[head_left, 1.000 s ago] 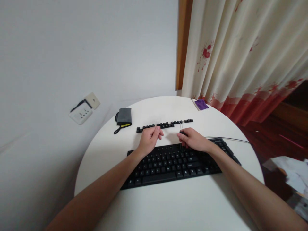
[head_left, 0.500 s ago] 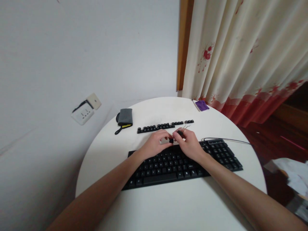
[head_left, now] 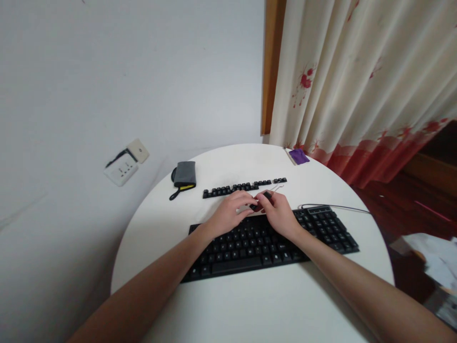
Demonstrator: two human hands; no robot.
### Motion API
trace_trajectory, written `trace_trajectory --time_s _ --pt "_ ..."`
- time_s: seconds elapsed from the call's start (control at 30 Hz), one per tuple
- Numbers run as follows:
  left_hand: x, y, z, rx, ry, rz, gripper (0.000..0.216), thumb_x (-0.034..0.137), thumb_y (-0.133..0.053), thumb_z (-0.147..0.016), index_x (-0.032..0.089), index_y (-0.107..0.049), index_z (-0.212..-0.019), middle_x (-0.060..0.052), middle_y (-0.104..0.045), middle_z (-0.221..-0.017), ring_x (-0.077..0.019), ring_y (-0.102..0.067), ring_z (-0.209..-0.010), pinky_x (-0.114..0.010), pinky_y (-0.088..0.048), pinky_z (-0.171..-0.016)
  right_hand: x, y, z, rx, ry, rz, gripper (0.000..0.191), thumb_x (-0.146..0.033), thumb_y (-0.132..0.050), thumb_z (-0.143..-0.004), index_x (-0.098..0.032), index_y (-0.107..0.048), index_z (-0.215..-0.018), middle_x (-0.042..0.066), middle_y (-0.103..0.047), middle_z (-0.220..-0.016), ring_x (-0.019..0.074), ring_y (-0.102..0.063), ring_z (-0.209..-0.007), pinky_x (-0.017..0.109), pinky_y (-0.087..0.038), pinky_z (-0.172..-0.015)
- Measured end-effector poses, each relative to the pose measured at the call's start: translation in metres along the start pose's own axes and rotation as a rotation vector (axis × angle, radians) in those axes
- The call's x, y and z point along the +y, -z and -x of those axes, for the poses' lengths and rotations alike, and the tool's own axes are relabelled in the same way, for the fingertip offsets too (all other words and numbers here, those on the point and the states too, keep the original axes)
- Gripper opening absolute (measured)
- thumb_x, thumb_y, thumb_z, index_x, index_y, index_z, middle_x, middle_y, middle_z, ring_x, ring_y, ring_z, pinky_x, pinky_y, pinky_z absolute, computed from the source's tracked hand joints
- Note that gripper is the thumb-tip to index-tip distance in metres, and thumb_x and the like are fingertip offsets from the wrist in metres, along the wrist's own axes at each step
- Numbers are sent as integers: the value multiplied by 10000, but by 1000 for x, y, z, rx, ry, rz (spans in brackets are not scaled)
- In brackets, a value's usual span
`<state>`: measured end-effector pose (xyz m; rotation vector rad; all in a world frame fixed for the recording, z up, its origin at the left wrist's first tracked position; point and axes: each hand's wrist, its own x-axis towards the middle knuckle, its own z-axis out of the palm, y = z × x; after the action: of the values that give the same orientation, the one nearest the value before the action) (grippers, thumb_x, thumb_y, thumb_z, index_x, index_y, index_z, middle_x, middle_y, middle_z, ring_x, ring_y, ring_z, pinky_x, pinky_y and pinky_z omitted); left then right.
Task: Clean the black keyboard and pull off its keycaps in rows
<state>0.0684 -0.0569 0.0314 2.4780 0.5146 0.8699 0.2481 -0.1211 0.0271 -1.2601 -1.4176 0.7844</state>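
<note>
My left hand (head_left: 233, 210) is closed, pinching a small black keycap (head_left: 253, 207) between thumb and fingers above the back edge of the black keyboard (head_left: 239, 248). Close beside it, my right hand (head_left: 280, 212) is wrapped around the black handle of a keycap puller (head_left: 267, 195). The puller's thin wire prongs stick out toward the far right. My right fingertips are near the keycap, but whether they touch it I cannot tell. Both hands hide part of the keyboard's upper rows. Loose black keycaps (head_left: 228, 190) stand lined up on the table behind my hands.
On the round white table (head_left: 228, 305), a grey pouch (head_left: 185, 173) with a yellow edge and a loop lies at the back left. A purple cloth-like item (head_left: 299, 156) rests at the back right. The keyboard cable (head_left: 342, 207) runs off the right edge. A wall socket (head_left: 122, 169) is at left.
The keycap between my left fingers has turned and now looks flatter. My right fingers have shifted slightly around the puller. The rest of the table is unchanged.
</note>
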Motion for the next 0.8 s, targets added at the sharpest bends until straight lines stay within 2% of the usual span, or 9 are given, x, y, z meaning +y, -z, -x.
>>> trace_trajectory --time_s 0.27,0.37,0.47,0.63,0.8 --pt "5 1 0 -15 -11 43 86 242 -673 -878 226 -717 -950 -72 -635 -1050 -207 -603 -1034 -359 -491 -952 -5 0 1 4 -17 83 312 -401 -474 -962 -188 -608 -777 21 -639 -643 164 -600 -603 268 -457 -614" --pt "5 1 0 -16 6 69 78 256 -692 -867 221 -708 -935 -57 -682 -985 -201 -623 -972 -352 -491 -925 -6 4 0 56 32 195 321 -385 -457 -970 -188 -612 -769 56 -670 -768 189 -621 -734 294 -457 -702" --pt "4 1 -1 53 60 58 121 271 -733 -834 216 -706 -939 -42 -695 -939 -181 -625 -878 -323 -496 -855 -8 11 -1 114 149 263 280 -339 -455 -971 -189 -610 -793 90 -668 -944 213 -611 -919 322 -442 -831" --pt "4 1 -1 138 152 36 202 316 -802 -764 204 -688 -889 -21 -684 -865 -160 -600 -791 -261 -458 -693 -11 18 -1 -90 189 214 204 -248 -420 -975 -194 -614 -944 33 -644 -816 171 -592 -753 295 -444 -747" --pt "4 3 -2 167 142 32 267 404 -806 -748 185 -670 -818 -17 -670 -812 -155 -584 -760 -261 -439 -688 -16 16 1 -191 242 295 159 -188 -516 -910 -179 -669 -953 42 -672 -870 166 -577 -761 276 -431 -711"
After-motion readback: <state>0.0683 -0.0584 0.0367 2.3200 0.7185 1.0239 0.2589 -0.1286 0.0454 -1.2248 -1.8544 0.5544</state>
